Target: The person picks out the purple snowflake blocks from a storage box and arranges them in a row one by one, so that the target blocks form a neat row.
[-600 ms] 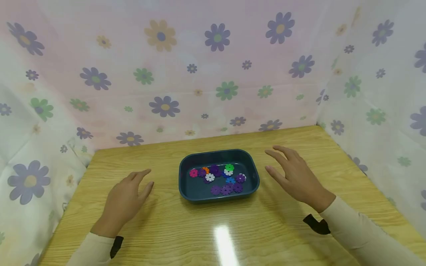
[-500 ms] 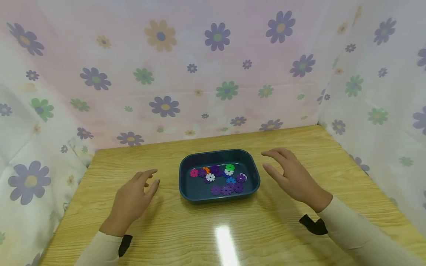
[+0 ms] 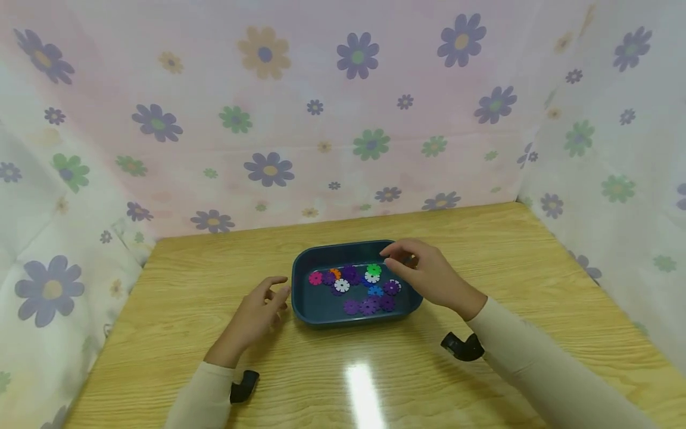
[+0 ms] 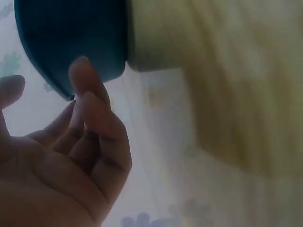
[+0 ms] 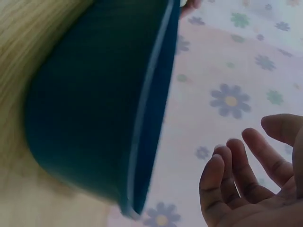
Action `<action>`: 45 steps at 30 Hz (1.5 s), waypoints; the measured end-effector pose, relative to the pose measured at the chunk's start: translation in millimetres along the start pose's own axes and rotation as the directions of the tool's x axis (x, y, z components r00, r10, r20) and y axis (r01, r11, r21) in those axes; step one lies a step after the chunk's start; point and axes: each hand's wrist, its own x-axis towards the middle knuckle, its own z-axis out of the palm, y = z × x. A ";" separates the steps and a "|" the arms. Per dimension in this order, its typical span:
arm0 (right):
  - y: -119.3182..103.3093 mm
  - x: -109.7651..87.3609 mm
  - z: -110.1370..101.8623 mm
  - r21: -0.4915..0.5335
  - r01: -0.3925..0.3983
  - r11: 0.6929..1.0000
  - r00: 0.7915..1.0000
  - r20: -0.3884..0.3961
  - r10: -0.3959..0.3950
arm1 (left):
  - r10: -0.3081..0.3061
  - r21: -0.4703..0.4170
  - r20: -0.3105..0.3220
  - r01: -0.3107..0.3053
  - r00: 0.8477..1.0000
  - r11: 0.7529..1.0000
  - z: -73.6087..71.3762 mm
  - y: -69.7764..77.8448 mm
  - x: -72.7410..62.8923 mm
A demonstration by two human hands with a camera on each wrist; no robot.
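A dark blue-green plastic tray stands mid-table, holding several small notched discs in purple, white, green, blue, orange and pink, such as a white disc and a pink disc. My left hand is at the tray's left end, fingers loosely bent, fingertips right by the rim; the left wrist view shows them overlapping the tray wall. Over the tray's right end hovers my right hand, fingers relaxed and holding nothing. In the right wrist view the right hand is beside the tray's rim, above its level.
The tray rests on a wooden table with bare wood in front of it. Flower-printed cloth hangs behind and on both sides. Black curved pieces sit at both wrists, such as the right wrist piece.
Both hands have moved inward. The left hand has come rightward to the tray's left rim, and the right hand has moved left over the tray's right end. The discs lie as before.
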 end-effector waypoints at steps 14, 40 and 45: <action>16.8 25.7 46.0 -0.019 -0.001 1.000 0.977 0.212 0.005 | 0.048 -0.199 0.201 -0.007 0.978 0.980 7.4 -8.5 6.0; 18.9 61.7 102.7 -0.001 -0.022 1.000 0.900 0.435 0.020 | 0.056 -0.476 0.203 0.048 0.978 0.878 -12.3 -26.2 0.7; 15.4 63.5 105.4 -0.023 -0.011 1.000 0.880 0.475 0.021 | 0.052 -0.496 0.223 0.067 0.973 0.865 -17.9 -31.6 2.8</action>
